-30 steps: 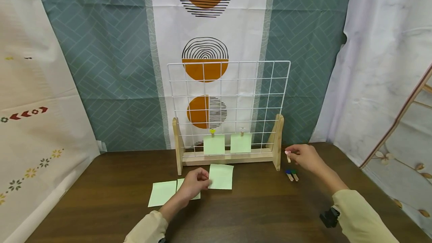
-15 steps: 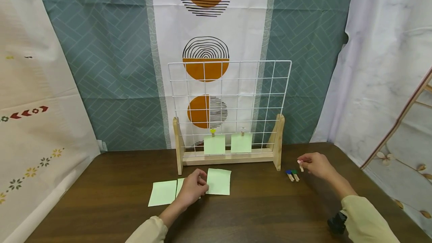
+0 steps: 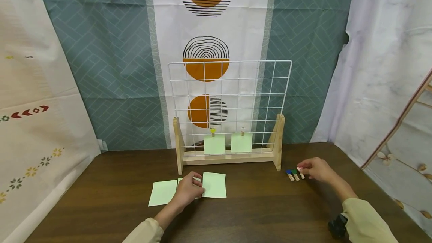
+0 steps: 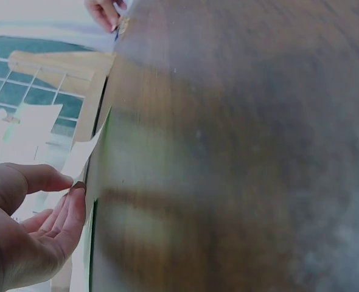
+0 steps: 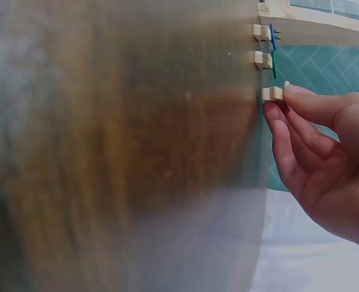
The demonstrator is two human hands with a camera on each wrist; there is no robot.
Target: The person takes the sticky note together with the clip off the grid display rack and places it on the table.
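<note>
My left hand (image 3: pixel 188 189) pinches the left edge of a pale green paper square (image 3: pixel 214 185), thumb against fingertips, low over the table. Partly behind that hand lies a second green square (image 3: pixel 180 181), and a third paper square (image 3: pixel 162 193) is to its left. On the right, my right hand (image 3: pixel 316 170) pinches a small wooden clothespin (image 5: pixel 272 93) with a pink top, close beside two others. Those are a blue-topped clothespin (image 3: pixel 290 175) and a green-topped clothespin (image 3: pixel 295 175), lying side by side on the table.
A white wire grid (image 3: pixel 229 87) stands upright in a wooden stand (image 3: pixel 229 158) behind the hands. Two green squares hang low on it, one under a yellow clip (image 3: pixel 213 132), one under a white clip (image 3: pixel 243 131). Patterned cloths (image 3: pixel 111 63) enclose the brown table (image 3: pixel 243 216).
My left hand has drawn its paper square leftward and nearer to me. The right hand has carried the pink clothespin right, then lowered it beside the other two.
</note>
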